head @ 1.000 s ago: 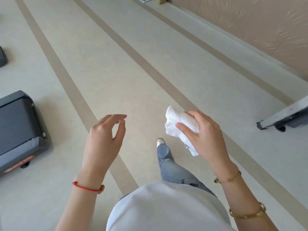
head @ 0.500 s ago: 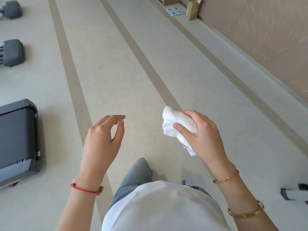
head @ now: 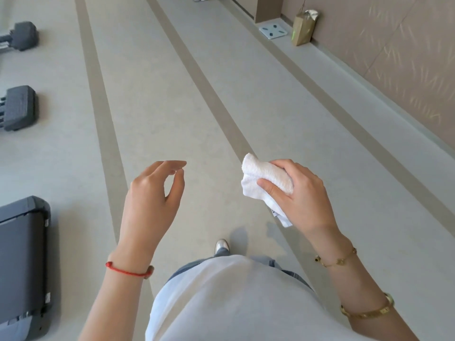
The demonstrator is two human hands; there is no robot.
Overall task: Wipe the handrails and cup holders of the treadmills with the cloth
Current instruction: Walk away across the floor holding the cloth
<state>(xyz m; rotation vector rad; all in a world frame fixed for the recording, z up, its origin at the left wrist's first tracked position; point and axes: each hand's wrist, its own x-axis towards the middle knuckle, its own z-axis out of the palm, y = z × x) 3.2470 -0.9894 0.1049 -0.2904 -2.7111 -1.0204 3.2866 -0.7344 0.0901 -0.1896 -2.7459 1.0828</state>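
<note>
Cloth (head: 264, 187) sits bunched in your right hand (head: 302, 195), fingers clamped round it w/ a corner hanging below. Left hand (head: 150, 203) holds nothing, grip loosely apart. Treadmill (head: 23, 262) deck end is low at your left; no handrails or cup holders in view. Risk: that loose corner could slip or drag if your hold slackens. Scale (head: 272, 32) and paper bag (head: 304, 29) sit far off by the wall.

A paper bag (head: 304, 28) stands beside a floor scale (head: 272, 32) against the wall.
</note>
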